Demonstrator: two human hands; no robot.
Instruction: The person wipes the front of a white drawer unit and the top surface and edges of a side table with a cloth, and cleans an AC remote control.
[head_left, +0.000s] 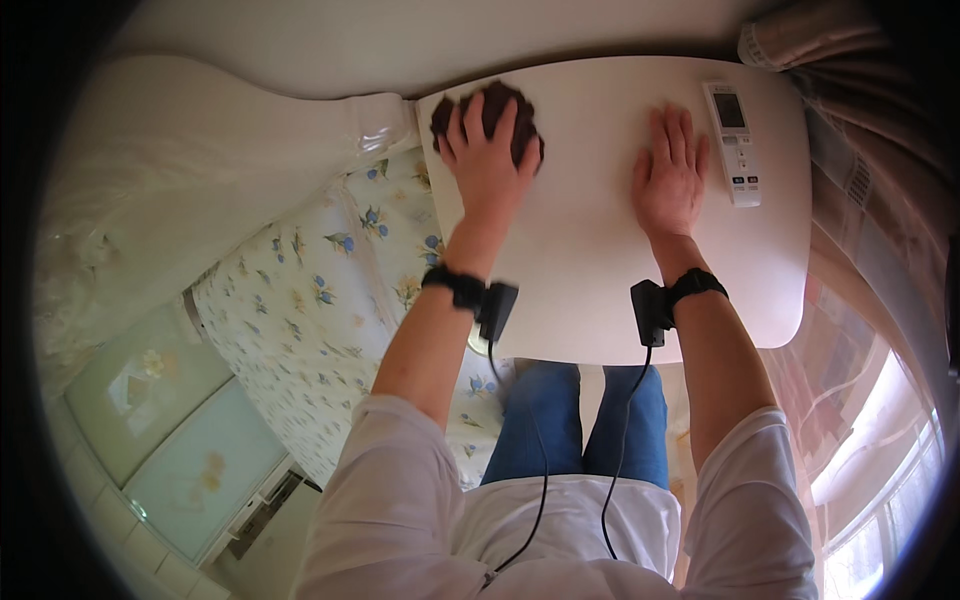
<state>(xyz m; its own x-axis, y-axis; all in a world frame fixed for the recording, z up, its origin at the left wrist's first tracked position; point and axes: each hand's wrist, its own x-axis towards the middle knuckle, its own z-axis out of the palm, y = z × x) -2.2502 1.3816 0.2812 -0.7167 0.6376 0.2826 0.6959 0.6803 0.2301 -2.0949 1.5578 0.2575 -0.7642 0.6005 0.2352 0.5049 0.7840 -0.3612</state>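
My left hand (487, 161) presses with spread fingers on a crumpled dark brown cloth (499, 109) at the far left corner of a smooth white tabletop (585, 262). The cloth bunches out around the fingertips and lies partly under the palm. On the right part of the same top, my right hand (671, 176) rests palm down, flat, with nothing seen in it. Just right of its fingers lies a white remote control (735, 146) with a small grey screen and buttons.
Plastic-covered cloth with a blue floral print (322, 277) spreads at the left, below a pale covered surface (172, 172). A gathered curtain (847, 97) hangs at the right, by a bright window (870, 540). Black cables (541, 480) run from both wrist devices down to the torso.
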